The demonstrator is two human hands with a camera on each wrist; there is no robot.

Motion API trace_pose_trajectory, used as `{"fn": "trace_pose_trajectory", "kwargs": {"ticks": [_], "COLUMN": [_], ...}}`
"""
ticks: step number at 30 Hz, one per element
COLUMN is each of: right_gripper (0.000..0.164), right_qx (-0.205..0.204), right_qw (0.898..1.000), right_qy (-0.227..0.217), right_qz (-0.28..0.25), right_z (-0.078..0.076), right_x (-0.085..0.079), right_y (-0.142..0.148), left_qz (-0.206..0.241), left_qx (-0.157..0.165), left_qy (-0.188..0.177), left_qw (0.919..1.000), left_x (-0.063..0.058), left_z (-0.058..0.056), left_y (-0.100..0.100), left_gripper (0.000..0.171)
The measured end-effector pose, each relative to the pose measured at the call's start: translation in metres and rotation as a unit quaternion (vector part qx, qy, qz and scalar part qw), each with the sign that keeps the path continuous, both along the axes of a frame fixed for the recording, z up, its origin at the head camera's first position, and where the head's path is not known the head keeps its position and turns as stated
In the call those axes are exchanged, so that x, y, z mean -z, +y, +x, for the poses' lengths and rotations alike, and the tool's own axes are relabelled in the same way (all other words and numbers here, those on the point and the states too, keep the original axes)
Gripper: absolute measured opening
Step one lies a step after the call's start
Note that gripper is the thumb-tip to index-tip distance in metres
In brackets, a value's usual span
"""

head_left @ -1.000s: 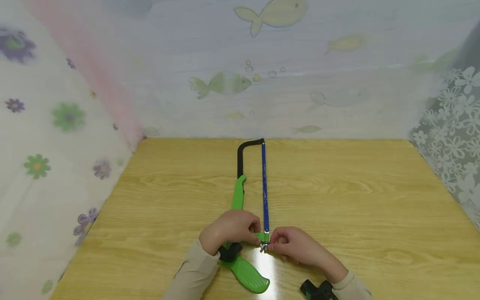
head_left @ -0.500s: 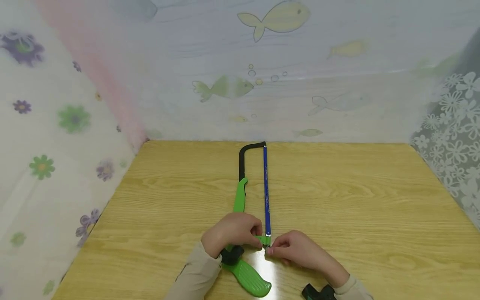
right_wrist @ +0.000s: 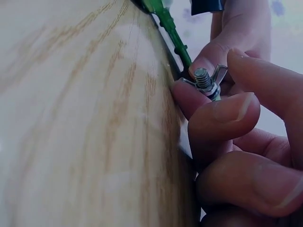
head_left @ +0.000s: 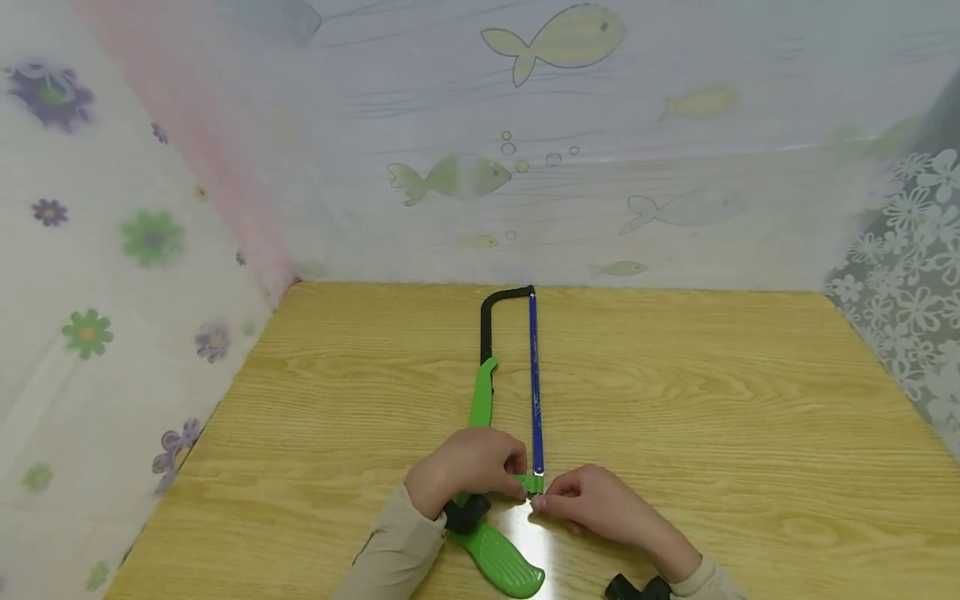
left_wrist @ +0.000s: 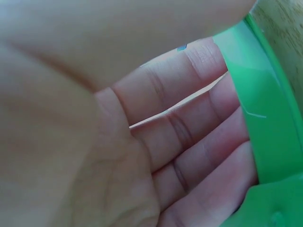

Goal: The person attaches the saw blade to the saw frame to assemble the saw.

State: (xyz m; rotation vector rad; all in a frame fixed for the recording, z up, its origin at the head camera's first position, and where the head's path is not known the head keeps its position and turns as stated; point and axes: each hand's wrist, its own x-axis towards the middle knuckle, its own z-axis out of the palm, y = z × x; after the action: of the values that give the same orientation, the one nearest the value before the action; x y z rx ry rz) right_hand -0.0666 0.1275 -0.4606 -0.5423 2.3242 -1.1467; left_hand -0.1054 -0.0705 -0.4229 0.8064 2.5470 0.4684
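A wood-grained table (head_left: 712, 400) sits screened on three sides in what looks like a makeshift booth, its decor closer to a child's room or a bathroom than a workshop. Along the far edge, a pale backdrop (head_left: 750, 108) shows printed fish (head_left: 577, 37) and bubbles (head_left: 508, 149). A white side sheet (head_left: 45, 275) strewn with purple and green flowers (head_left: 87, 333) follows the left edge, a pink band (head_left: 187, 158) slanting to the far left corner. By the right edge, a grey panel (head_left: 873, 223) carries white blossoms (head_left: 917, 307). A hacksaw (head_left: 482, 398) lends a workshop note. Whether this is a home cannot be told.
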Motion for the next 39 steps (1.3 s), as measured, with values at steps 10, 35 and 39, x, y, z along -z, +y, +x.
{"fn": "trace_pose_trajectory", "kwargs": {"ticks": [10,35,39], "right_gripper": [0.035,0.019,0.019], "right_qx": [-0.010,-0.009,-0.003], "right_qw": [1.000,0.996,0.996], "right_qy": [-0.011,-0.053,-0.053], "right_qz": [-0.010,-0.070,-0.073], "right_z": [-0.0012,-0.0012,-0.0007], "right_x": [-0.0013,0.0014,0.0033], "right_y": [0.0015,0.0045,0.0044], "left_qz": [0.004,0.003,0.007], "left_qx": [0.003,0.003,0.002], "left_qy": [0.007,-0.003,-0.009], "left_qw": [1.0000,1.0000,0.9999], "left_x": [0.0000,0.0019,0.0012], "left_z": [0.0001,-0.0010,-0.0003], "left_y": [-0.0001,-0.0011,-0.0018], "left_gripper": [0.018,0.018,0.018]}}
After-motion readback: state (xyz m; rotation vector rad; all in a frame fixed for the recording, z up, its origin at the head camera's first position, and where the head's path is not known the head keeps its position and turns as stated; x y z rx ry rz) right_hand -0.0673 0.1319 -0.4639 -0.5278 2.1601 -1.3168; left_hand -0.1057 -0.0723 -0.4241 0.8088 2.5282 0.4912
